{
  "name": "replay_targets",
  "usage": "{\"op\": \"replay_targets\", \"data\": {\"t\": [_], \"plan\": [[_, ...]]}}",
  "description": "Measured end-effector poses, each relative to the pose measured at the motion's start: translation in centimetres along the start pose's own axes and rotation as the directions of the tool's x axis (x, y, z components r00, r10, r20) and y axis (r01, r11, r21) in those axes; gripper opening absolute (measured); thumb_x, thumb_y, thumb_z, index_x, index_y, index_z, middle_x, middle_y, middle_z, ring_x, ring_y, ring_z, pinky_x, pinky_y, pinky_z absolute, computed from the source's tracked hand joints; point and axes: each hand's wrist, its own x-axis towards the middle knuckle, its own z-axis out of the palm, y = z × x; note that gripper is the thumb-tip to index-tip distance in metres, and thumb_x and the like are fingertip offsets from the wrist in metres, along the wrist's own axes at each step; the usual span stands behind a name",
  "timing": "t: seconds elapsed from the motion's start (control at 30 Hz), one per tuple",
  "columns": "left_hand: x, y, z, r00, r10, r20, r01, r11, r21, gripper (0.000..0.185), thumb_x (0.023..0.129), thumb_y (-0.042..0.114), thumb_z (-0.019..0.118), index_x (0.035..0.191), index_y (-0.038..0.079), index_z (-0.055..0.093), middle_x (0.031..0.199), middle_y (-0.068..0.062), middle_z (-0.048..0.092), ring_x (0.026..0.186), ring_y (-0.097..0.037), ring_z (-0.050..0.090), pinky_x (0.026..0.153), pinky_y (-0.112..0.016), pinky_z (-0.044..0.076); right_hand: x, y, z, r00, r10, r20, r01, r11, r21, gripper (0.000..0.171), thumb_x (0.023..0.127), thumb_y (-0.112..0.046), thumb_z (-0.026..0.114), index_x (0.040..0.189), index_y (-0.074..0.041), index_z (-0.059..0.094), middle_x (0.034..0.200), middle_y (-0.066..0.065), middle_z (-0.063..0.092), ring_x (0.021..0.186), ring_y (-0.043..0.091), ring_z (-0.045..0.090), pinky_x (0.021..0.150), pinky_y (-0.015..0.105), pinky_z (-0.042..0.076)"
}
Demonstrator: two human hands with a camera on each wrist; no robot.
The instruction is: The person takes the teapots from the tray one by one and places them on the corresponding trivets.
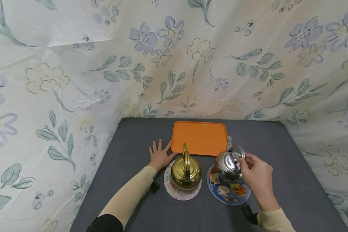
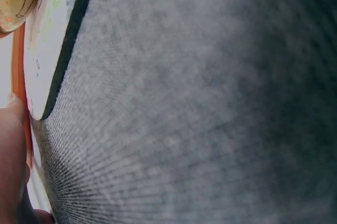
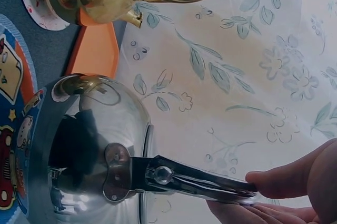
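My right hand grips the handle of a shiny silver kettle between thumb and fingers. That kettle sits close over the far part of a round blue cartoon mat, its spout pointing away toward the tray. My left hand has its fingers spread flat, the fingertips right at the near left corner of an orange tray. Just right of it a gold kettle stands upright on a round white-and-pink mat, handle raised. Only part of the left hand shows in the left wrist view.
A dark grey cloth covers the table. Floral curtains hang behind it and along both sides. The orange tray lies toward the back edge, beyond both kettles, with nothing on it.
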Motion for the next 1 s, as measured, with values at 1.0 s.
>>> {"op": "replay_targets", "data": {"t": [1.0], "plan": [[0.1,0.1,-0.3,1.0,-0.008,0.005,0.008,1.0,-0.011,0.08,0.092,0.081,0.037,0.16,0.046,0.014,0.17,-0.017,0.005,0.153,-0.051,-0.004,0.118,-0.071,0.005,-3.0,1.0,0.8,0.995,0.101,0.02,-0.1,0.994,-0.054,0.03,0.091,-0.007,0.073,0.112,0.014,0.07,0.095,0.03,0.074,0.084,0.044,0.074,0.064,0.05,0.06]]}}
